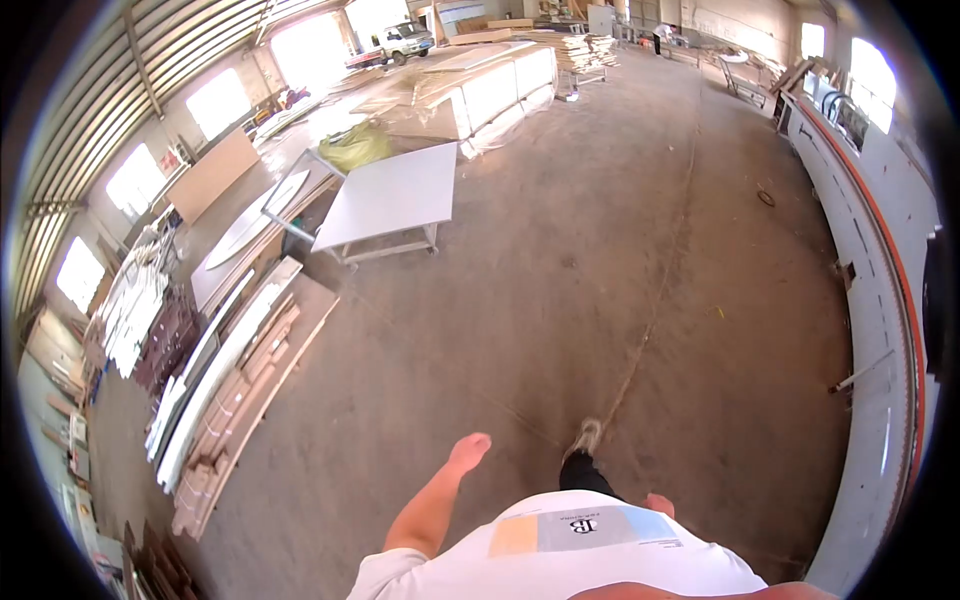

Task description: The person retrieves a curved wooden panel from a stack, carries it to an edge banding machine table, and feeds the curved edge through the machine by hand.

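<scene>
My left hand (470, 452) swings out in front of my body, over the concrete floor. Its fingers look curled in, and I see nothing in them. Only a small part of my right hand (659, 504) shows past the edge of my white shirt (600, 560); its fingers are hidden. Neither hand touches anything in view. One shoe (588, 436) is stepped forward below a black trouser leg.
Stacked boards and strips (240, 390) lie to the left. Ahead stands a low wheeled cart (390, 200) with a pale panel top, before a wrapped board stack (480, 100). A long machine (870, 330) lines the right. Far back are a person (662, 38) and a truck (405, 40).
</scene>
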Motion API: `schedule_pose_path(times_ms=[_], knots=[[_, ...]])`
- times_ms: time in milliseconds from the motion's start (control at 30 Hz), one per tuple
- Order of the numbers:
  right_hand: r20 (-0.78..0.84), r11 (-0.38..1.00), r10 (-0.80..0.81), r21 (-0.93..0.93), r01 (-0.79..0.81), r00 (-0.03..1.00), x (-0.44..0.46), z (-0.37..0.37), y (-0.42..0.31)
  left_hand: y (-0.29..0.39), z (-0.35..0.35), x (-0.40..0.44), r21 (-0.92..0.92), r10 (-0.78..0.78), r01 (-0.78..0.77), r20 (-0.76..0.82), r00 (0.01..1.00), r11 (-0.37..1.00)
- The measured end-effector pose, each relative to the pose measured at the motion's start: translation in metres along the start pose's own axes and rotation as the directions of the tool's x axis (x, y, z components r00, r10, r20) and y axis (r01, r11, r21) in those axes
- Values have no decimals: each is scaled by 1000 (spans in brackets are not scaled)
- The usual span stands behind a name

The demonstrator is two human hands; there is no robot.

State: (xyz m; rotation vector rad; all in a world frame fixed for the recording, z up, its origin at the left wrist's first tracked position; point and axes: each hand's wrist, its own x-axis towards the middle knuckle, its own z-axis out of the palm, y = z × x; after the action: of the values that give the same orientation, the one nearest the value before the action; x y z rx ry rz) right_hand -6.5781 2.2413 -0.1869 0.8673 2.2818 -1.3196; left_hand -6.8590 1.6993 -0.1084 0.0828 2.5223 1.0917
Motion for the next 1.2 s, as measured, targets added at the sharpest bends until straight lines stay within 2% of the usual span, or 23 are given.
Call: schedule_pose_path(times_ms=[133, 267, 300, 333, 367, 400, 433, 467, 500, 533, 600, 667, 733, 800, 833, 867, 900, 933, 1000, 1033, 1067, 1100, 1200], knots=[[140, 914, -108, -375, 153, 984, 146, -20, -33, 80, 3, 157, 41, 8, -5, -65, 998, 999], [309, 589, -285, -690, 421, 907, 287, -92, -140, 148, -29, 281, 101, 2, -6, 35, 999, 995], [318, 511, -306, -740, 437, 897, 325, -115, -179, 171, -42, 314, 83, 19, -17, -18, 1000, 996], [228, 494, -240, -808, 320, 944, 366, -140, -225, 205, -65, 342, 39, 40, -37, -69, 997, 999], [235, 482, -213, -819, 311, 948, 411, -170, -264, 261, -105, 367, -7, 61, -62, -122, 991, 998], [147, 434, -399, -839, 328, 905, 470, -189, -272, 302, -141, 397, -34, 188, -202, -234, 954, 979], [77, 611, -375, -729, 309, 924, 508, -218, -321, 358, -183, 427, 43, 244, -243, -333, 911, 969], [-94, 867, -363, -399, 299, 927, 581, -233, -318, 406, -226, 458, 54, 306, -309, -383, 872, 949], [-182, 976, -210, -89, 197, 961, 602, -257, -364, 441, -266, 488, 140, 429, -412, -445, 786, 900], [-215, 966, -44, 241, 97, 976, 633, -271, -423, 476, -303, 515, 207, 532, -505, -517, 671, 838], [-270, 964, -43, 241, 111, 962, 689, -302, -516, 554, -385, 558, 397, 717, -627, -567, 406, 670], [-283, 974, -33, 207, 95, 959, 745, -301, -579, 599, -450, 610, 482, 792, -732, -596, 129, 482], [-279, 991, 4, 128, 34, 960, 797, -304, -615, 643, -501, 657, 675, 828, -683, -530, -185, 279], [-129, 984, 21, 181, 3, 991, 849, -291, -610, 684, -541, 712, 758, 874, -649, -355, -332, 61], [-39, 1000, 0, -28, -1, 999, 859, -290, -623, 707, -556, 744, 773, 889, -634, -268, -371, -31], [52, 972, -22, -233, 34, 998, 867, -289, -638, 732, -571, 774, 781, 897, -613, -178, -404, -121], [199, 768, -445, -417, 487, 873, 908, -283, -594, 756, -585, 805, 774, 905, -604, -100, -414, -191], [303, 337, -772, -551, 764, 559, 947, -280, -553, 776, -596, 834, 756, 906, -602, -29, -423, -257], [304, 503, -578, -597, 625, 757, 952, -285, -593, 811, -620, 903, 726, 912, -611, 52, -406, -314], [107, 778, -434, -456, 433, 894, 947, -285, -616, 823, -628, 938, 715, 915, -617, 79, -395, -329], [70, 896, -255, -357, 263, 964, 970, -288, -645, 833, -635, 975, 700, 918, -628, 104, -382, -340], [55, 944, -133, -298, 144, 990, 1003, -283, -678, 844, -643, 1016, 692, 922, -631, 139, -360, -350], [-11, 984, -20, -179, 18, 1000, 1158, -291, -779, 863, -674, 1143, 677, 950, -668, 184, -253, -309]])
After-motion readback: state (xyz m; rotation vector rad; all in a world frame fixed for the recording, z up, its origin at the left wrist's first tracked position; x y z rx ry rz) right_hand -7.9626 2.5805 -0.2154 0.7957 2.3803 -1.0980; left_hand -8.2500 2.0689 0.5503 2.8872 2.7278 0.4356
